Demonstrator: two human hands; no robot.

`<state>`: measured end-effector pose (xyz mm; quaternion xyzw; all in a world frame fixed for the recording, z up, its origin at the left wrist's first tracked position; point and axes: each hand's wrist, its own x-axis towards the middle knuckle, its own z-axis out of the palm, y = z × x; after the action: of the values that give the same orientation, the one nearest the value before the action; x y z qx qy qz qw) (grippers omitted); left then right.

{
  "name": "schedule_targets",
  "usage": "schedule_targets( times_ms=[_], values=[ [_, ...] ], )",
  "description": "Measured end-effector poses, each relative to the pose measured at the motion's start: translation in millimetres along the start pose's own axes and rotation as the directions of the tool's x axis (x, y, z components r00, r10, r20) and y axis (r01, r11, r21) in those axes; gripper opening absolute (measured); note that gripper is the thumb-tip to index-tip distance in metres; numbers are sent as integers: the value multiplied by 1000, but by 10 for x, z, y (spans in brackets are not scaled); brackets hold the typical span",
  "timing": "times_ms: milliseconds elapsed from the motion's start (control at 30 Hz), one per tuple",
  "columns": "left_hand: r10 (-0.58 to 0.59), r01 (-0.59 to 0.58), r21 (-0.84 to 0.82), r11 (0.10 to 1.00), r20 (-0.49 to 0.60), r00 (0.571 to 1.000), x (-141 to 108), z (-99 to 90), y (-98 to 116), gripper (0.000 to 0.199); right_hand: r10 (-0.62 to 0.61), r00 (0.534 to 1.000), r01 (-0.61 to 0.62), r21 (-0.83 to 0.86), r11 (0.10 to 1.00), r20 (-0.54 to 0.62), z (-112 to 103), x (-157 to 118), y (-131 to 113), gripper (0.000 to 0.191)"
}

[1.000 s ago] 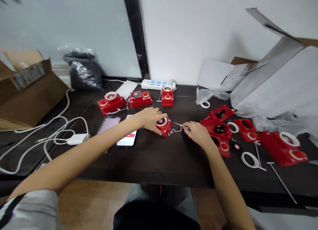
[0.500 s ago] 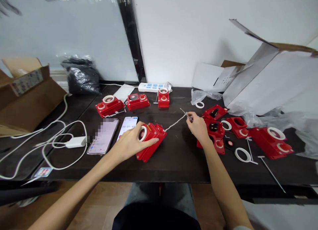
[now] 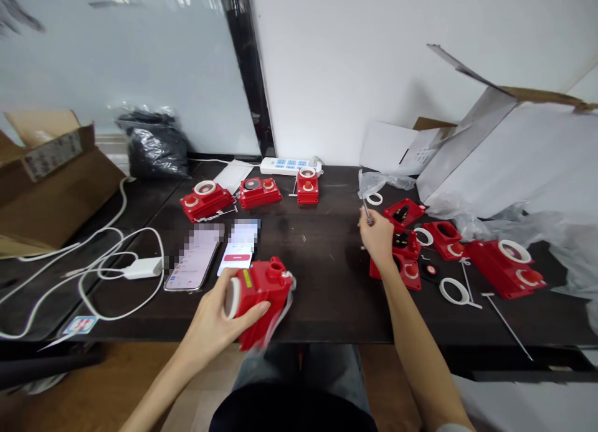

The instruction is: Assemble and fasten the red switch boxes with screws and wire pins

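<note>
My left hand point(image 3: 219, 310) grips a red box-shaped device point(image 3: 266, 289) with a white ring on its left side, near the table's front edge. A pale strand hangs at the device's right side, blurred by motion. In my right hand point(image 3: 377, 233) is a thin metal tool point(image 3: 367, 211), its tip pointing up and away from me. That hand is just left of several opened red housings point(image 3: 405, 262) with dark insides. Red devices also stand at the back, one of them point(image 3: 308, 185) by the power strip.
Two phones point(image 3: 192, 258) point(image 3: 239, 244) and a white cable with its adapter point(image 3: 144, 267) lie on the left, beside a cardboard box point(image 3: 56, 189). White rings point(image 3: 454, 291), a thin rod point(image 3: 509, 326), plastic film and a large white box point(image 3: 509, 152) occupy the right.
The red device in my left hand has moved toward me and turned. The pale strand no longer stretches toward my right hand, which has shifted slightly right with the tool more upright.
</note>
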<state>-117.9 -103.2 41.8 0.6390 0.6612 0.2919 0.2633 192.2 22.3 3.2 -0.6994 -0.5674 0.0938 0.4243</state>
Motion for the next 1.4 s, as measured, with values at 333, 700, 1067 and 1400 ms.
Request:
schedule_targets(
  times_ms=[333, 700, 1067, 1400],
  values=[
    [25, -33, -136, 990, -58, 998, 37, 85, 136, 49, -73, 958, 55, 72, 996, 279, 111, -68, -9, 33],
    [144, -198, -304, 932, -191, 971, 145, 668, 126, 65, -107, 907, 150, -75, 986, 407, 343, -206, 106, 15],
    [29, -199, -401, 894, -394, 919, 138, 1098, 115, 67, -171, 874, 9, 337, 941, 455, -88, -258, -195, 43],
    [184, -241, -374, 896, -182, 966, 27, 1065, 92, 95, -383, 738, 564, -195, 802, 556, -960, -421, -655, 35]
  ],
)
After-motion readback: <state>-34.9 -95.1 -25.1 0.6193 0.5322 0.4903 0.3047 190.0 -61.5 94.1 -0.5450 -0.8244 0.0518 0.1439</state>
